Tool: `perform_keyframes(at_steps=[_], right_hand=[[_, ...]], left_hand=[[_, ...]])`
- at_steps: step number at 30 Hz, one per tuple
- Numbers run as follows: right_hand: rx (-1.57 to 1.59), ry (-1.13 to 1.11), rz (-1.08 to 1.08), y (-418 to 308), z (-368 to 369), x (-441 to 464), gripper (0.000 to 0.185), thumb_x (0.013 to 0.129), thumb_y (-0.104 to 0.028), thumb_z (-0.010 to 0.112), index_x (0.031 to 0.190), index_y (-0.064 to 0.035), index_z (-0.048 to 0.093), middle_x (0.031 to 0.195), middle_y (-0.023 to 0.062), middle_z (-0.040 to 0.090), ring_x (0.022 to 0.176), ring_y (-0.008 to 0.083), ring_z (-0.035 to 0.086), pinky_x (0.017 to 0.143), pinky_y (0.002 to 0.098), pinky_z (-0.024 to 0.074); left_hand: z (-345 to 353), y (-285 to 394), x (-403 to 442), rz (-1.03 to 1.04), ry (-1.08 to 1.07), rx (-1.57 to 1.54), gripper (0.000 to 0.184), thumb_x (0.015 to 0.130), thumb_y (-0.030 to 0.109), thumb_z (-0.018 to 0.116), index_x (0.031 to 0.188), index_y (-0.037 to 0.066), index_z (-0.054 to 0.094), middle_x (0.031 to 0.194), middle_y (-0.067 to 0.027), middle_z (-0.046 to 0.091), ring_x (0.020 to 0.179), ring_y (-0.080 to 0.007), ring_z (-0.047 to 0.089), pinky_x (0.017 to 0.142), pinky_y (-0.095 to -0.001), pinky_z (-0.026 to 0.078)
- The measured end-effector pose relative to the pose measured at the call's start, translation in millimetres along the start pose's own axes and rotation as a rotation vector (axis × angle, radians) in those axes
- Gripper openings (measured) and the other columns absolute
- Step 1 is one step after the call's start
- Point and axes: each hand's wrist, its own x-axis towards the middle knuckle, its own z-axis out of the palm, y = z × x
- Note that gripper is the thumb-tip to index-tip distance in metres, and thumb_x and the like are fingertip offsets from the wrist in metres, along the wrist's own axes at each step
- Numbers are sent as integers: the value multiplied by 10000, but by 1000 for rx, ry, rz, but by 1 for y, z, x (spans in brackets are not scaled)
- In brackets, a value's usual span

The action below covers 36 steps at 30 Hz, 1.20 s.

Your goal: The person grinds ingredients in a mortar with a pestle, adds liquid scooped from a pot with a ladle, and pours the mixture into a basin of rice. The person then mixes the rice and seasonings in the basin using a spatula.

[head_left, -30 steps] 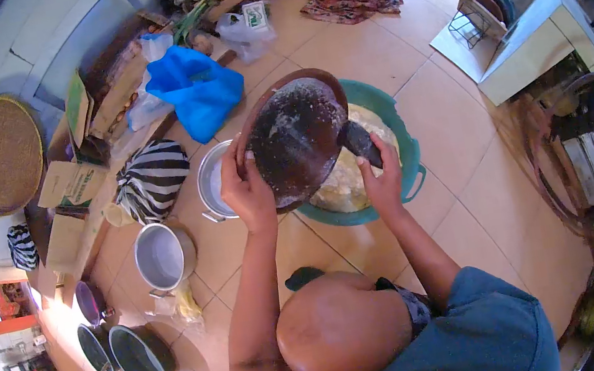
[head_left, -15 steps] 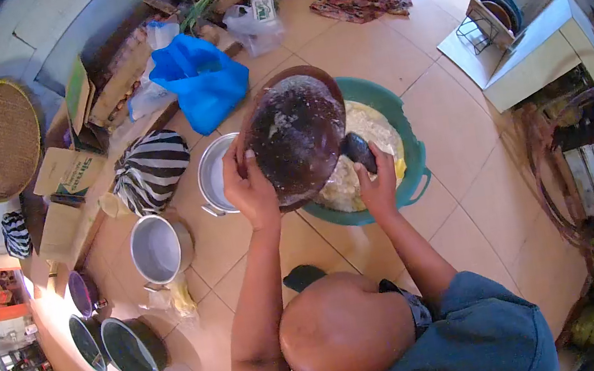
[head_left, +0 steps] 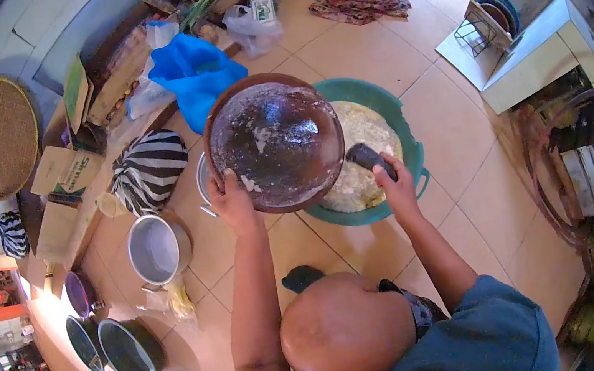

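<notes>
My left hand (head_left: 236, 204) grips the near-left rim of a wide brown mortar dish (head_left: 277, 157), its thumb over the edge. White paste smears and a few lumps cling to the dish's dark inside. In my right hand (head_left: 398, 183) is a short dark pestle (head_left: 366, 156), held by one end, its other end pointing toward the dish. Below them a green basin (head_left: 410, 132) with handles stands on the floor, holding a whitish, floury mass (head_left: 363, 124). The dish covers the basin's left part and most of a metal pot (head_left: 203, 177) beside it.
Left on the tiled floor are another metal pot (head_left: 159, 248), dark basins (head_left: 133, 353) and a zebra-striped bundle (head_left: 151, 170). A blue plastic bag (head_left: 194, 77) lies behind the dish. A crumpled cloth (head_left: 360, 3) is at the back; a hose (head_left: 543, 170) runs along the right.
The mortar dish has moved left and tipped so its inside faces up more. The pestle has come away from the dish's edge, and my right hand has shifted slightly right.
</notes>
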Motion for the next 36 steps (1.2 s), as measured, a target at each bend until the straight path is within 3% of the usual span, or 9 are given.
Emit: perform_keyframes(at_steps=[8, 11, 14, 17, 20, 21, 28, 33, 36], right_hand=[[-97, -54, -51, 17, -2, -1, 449, 833, -203, 616, 1219, -10, 493, 946, 39, 562, 779, 89, 514, 699, 221, 436], [-78, 12, -65, -14, -1, 8, 453, 818, -221, 631, 1195, 0, 515, 1002, 91, 601, 902, 172, 561, 837, 284, 433], [175, 80, 49, -38, -11, 16, 446, 826, -196, 621, 1218, -18, 503, 944, 70, 599, 827, 152, 559, 770, 279, 450], [159, 107, -78, -66, -11, 12, 444, 821, -167, 616, 1226, -34, 494, 963, 62, 599, 833, 154, 545, 738, 279, 442], [-336, -19, -652, -88, 1, 1, 454, 800, -164, 617, 1222, -50, 495, 1039, 81, 597, 867, 196, 529, 777, 321, 411], [-616, -82, -733, -106, 5, -10, 471, 773, -200, 629, 1208, -71, 505, 1111, 90, 580, 954, 254, 493, 873, 380, 342], [-796, -438, -930, -124, 63, -42, 508, 740, -301, 646, 1201, -125, 525, 1089, 49, 587, 978, 261, 441, 914, 447, 250], [-792, -618, -975, -114, 104, -67, 499, 745, -324, 620, 1193, -123, 530, 1106, 43, 575, 1028, 255, 430, 932, 468, 246], [-760, -724, -1022, -96, 127, -83, 501, 722, -306, 660, 1171, -111, 547, 1105, 43, 575, 1020, 266, 439, 924, 429, 254]], left_hand=[[-22, -11, -6, -371, 99, -158, 297, 818, 8, 501, 1113, 0, 474, 1054, -118, 562, 933, -234, 568, 814, -353, 475], [-36, -24, -7, -403, 74, -210, 319, 821, 10, 496, 1138, 8, 455, 1079, -120, 555, 958, -248, 564, 829, -365, 477], [-42, -29, -10, -470, 90, -232, 318, 826, 18, 494, 1141, 12, 453, 1079, -118, 554, 961, -252, 565, 831, -375, 478], [-49, -44, -8, -636, 117, -315, 312, 815, 28, 498, 1125, 18, 469, 1051, -109, 563, 927, -245, 576, 818, -391, 487], [-53, -60, -13, -713, 108, -324, 324, 830, 95, 501, 1142, 14, 464, 1114, -127, 550, 1024, -286, 530, 912, -467, 432], [-53, -60, -18, -721, 116, -388, 315, 829, 93, 504, 1129, 5, 469, 1112, -133, 550, 1039, -293, 524, 922, -473, 426], [-81, -54, -44, -706, 208, -484, 309, 820, 95, 489, 1113, -3, 486, 1039, -164, 579, 987, -293, 560, 918, -442, 444], [-148, -24, -72, -511, 167, -374, 367, 809, 122, 489, 1155, 3, 464, 1115, -148, 550, 1058, -298, 518, 948, -445, 418], [-208, -29, -69, -614, 348, -552, 435, 792, 108, 471, 1215, 23, 428, 1192, -140, 505, 1082, -322, 499, 975, -460, 391]])
